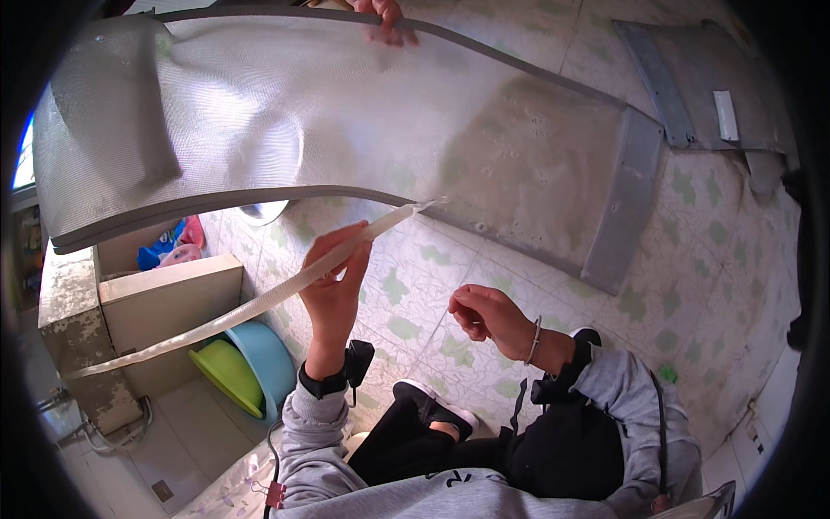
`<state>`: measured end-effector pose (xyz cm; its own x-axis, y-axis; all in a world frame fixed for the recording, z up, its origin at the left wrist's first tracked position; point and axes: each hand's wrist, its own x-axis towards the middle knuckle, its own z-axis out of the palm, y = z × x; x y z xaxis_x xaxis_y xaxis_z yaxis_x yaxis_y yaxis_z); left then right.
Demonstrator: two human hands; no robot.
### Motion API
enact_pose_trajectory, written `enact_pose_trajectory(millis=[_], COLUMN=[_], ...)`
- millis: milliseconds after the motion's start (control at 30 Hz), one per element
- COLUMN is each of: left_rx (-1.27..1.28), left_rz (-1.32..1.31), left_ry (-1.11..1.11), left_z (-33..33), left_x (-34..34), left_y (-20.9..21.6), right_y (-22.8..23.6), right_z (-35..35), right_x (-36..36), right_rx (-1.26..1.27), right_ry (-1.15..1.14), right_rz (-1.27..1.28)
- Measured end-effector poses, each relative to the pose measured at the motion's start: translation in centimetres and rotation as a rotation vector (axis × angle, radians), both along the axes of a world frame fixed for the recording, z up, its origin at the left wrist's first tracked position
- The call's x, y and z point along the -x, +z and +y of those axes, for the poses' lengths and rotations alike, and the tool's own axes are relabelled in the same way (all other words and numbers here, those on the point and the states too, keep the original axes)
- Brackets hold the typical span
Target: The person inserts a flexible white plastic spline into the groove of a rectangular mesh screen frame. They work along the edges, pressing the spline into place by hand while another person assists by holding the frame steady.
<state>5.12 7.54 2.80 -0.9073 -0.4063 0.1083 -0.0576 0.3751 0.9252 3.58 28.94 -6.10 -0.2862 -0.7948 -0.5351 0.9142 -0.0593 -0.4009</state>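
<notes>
My left hand (333,298) is closed around a whitish ribbed hose (251,307), which runs down to the left. Water comes from the hose's upper end onto a long grey mesh screen (372,112) with dark edging and a flat grey strip (624,199) at its right end. The screen's right part looks wet, and its left part is bent and raised. Another person's hand (386,19) grips the far edge of the screen. My right hand (491,316) hovers over the floor near the screen, its fingers curled in with nothing visible in them.
A second grey mesh panel (735,86) lies at the far right. On the left stand a worn, low-walled basin block (173,298), a blue tub (271,359) and a green bowl (223,374). Blue and red cloth (177,244) lies behind the wall. Patterned tiles (415,303) cover the floor.
</notes>
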Motion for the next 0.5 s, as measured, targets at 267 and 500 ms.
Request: enact_pose_trajectory(millis=[267,500], left_rx=[0.113,-0.097], left_rz=[-0.058,-0.116], left_ry=[0.01,-0.045], left_z=[-1.1,-0.8], left_x=[-0.5,-0.4], left_y=[-0.6,-0.6], right_y=[-0.1,-0.3], right_z=[-0.1,-0.1], right_x=[0.1,0.1], right_rx=[-0.033,-0.027], right_ry=[0.02,0.016], right_rz=[0.016,0.024])
